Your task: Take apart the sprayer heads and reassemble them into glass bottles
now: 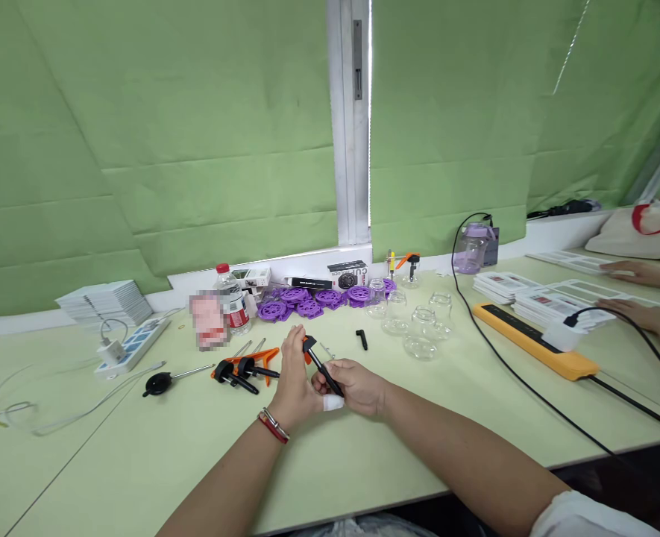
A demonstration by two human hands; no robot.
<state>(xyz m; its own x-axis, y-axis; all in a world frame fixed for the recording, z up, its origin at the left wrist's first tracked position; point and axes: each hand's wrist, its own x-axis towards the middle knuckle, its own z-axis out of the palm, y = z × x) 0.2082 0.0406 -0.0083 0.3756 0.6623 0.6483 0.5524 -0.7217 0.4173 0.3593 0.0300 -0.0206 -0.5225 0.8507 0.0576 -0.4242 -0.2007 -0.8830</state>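
head view | faces forward and down | near, above table [111, 466]

Left to right on the pale-green worktop [111, 462] sit black-and-orange lever parts [226, 371], a small black elbow-shaped piece [363, 341] and clear rounded jars [420, 347], with purple openwork plastic discs [328, 298] behind that piece.

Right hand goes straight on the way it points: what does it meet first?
Probably the left hand, just ahead of the right hand; the left's white-wrapped thumb looks close to touching it, but depth is unclear.
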